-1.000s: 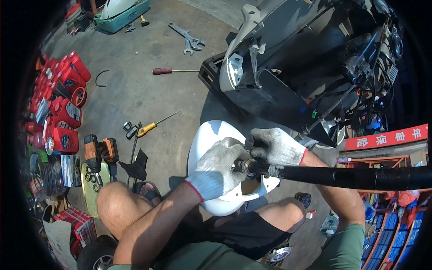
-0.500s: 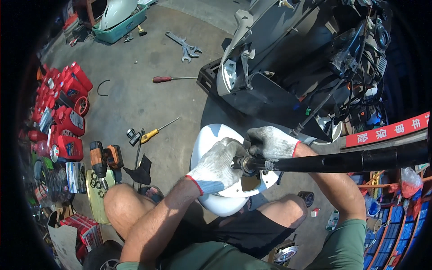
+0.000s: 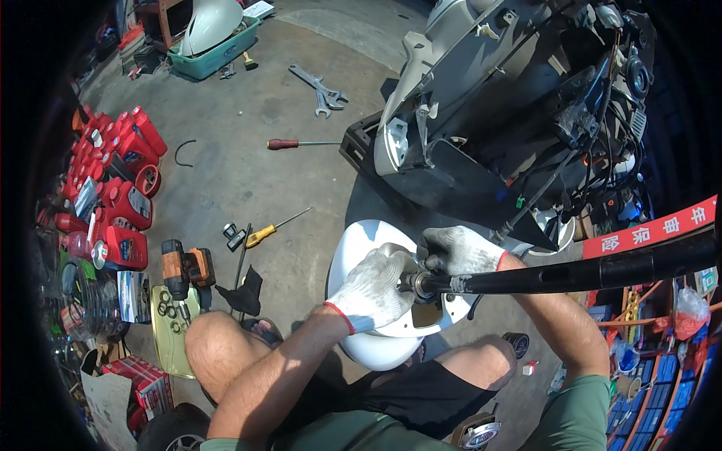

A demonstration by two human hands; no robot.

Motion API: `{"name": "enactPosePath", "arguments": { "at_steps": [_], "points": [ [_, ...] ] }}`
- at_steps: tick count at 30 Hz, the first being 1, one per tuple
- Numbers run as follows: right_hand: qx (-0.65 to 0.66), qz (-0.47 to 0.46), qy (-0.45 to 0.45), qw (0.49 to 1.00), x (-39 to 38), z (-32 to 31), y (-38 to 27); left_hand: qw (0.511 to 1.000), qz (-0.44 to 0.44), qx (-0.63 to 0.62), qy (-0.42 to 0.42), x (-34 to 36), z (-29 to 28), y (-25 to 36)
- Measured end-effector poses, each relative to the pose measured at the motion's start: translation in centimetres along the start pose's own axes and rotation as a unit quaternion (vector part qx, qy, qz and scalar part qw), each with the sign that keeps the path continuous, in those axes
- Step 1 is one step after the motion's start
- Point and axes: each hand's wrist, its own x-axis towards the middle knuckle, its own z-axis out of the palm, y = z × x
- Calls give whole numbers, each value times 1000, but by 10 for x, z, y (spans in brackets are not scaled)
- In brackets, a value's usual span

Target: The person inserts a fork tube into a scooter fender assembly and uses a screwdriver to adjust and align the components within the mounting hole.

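Between my knees lies a white plastic body part [image 3: 359, 244] with cut-out openings, a long black steel tube [image 3: 587, 271] running from it to the right edge. My left hand [image 3: 374, 288], in a white glove with a red cuff, is closed at the left of a metal collar [image 3: 420, 286] at the tube's end. My right hand [image 3: 461, 252], gloved alike, curls its fingers just above that collar, against the tube's fitting. Exactly what the fingertips of either hand hold is hidden.
A partly stripped scooter body [image 3: 410, 158] stands ahead-right. Screwdrivers [image 3: 262, 233], wrenches [image 3: 320, 86] and a cordless drill [image 3: 174, 267] lie on the concrete floor. Red jugs [image 3: 124, 207] line the left; a teal bin [image 3: 208, 64] sits far left; shelves [image 3: 647, 383] stand right.
The surroundings shift slightly in the picture as the camera moves. Both hands stay at the tube's collar, their fingers moving only slightly.
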Motion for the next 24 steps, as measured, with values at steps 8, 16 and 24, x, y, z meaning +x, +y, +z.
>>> {"name": "enactPosePath", "arguments": {
  "at_steps": [8,16,24],
  "points": [
    [-8,-23,-2,1000,-6,-5,-6,999,15,-29,-8,0,-5,1],
    [31,-2,-8,999,-10,-6,-14,1000,14,-17,-11,0,-4,6],
    [-2,0,-32,1000,-4,-7,-4,1000,4,-23,-16,2,-9,12]
  ]
}}
